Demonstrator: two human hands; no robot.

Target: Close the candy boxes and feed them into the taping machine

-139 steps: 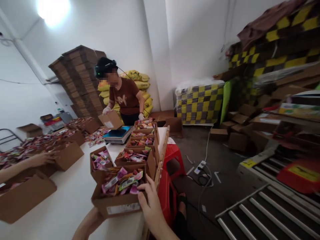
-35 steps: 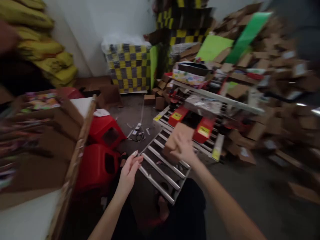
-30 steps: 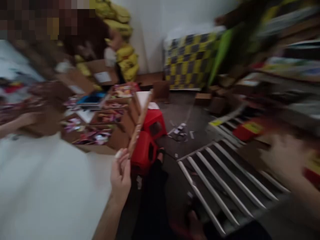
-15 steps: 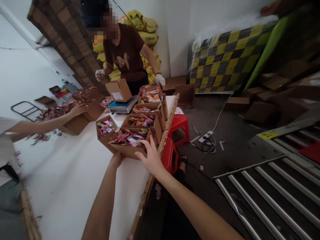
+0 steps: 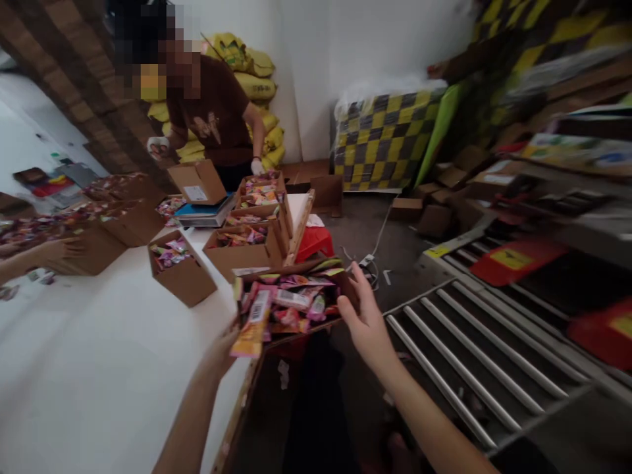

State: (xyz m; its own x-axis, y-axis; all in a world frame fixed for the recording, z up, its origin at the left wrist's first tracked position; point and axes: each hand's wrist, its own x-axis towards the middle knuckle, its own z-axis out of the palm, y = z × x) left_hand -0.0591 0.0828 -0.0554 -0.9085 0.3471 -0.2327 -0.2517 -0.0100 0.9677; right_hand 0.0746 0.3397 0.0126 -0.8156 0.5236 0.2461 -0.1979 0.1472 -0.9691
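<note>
Since 0.5 s ago, the box of packets [image 5: 296, 299] has been lifted from the front of the row and is now held past the edge of the white surface [image 5: 99, 368], beside the roller conveyor [image 5: 474, 355]. It is clamped from 2 sides, likely because its flaps stand open and it is heaped full: the left hand [image 5: 220, 343] is pressed to its left wall, fingers mostly hidden, and the right hand [image 5: 364, 320] is spread against its right wall. 1 orange packet [image 5: 251, 327] hangs over the front rim.

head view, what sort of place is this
Probably a packing room or small warehouse: open cardboard boxes full of colourful snack packets on a white table, a roller conveyor beside it, and a tall stack of flattened cartons.
</note>
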